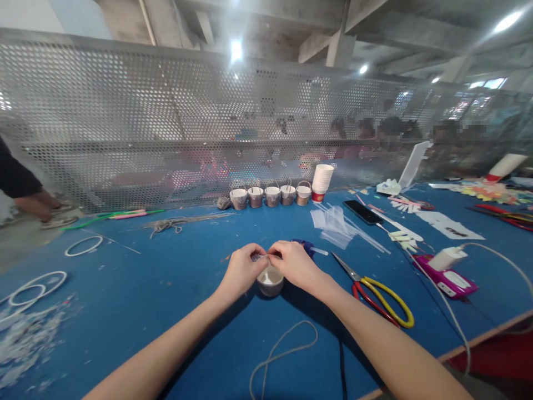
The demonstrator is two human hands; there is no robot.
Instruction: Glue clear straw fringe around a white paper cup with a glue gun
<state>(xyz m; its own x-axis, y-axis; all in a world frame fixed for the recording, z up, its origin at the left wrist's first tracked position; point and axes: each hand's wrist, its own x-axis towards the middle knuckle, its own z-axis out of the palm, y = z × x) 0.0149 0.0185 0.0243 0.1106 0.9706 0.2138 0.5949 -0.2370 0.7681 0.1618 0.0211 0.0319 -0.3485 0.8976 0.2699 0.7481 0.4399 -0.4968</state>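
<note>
A small grey cup (270, 282) with a pale inside stands on the blue table, its opening facing up. At its far rim my left hand (246, 269) pinches with thumb and index finger from the left. My right hand (291, 263) meets it from the right, fingers closed at the same rim. What lies between the fingertips is too small to make out. Below the cup, a loop of grey cord (287, 351) lies loose on the table. A dark blue tool (303, 246), partly hidden, sits just beyond my right hand.
Several small wrapped cups (272, 196) line the back beside stacked paper cups (322, 180). Scissors (370, 286), clear sticks (333, 225), a phone (362, 211) and a purple power strip (445, 276) lie right. White rings (84, 245) and paper scraps (29, 344) lie left. A perforated metal screen (166, 122) stands behind.
</note>
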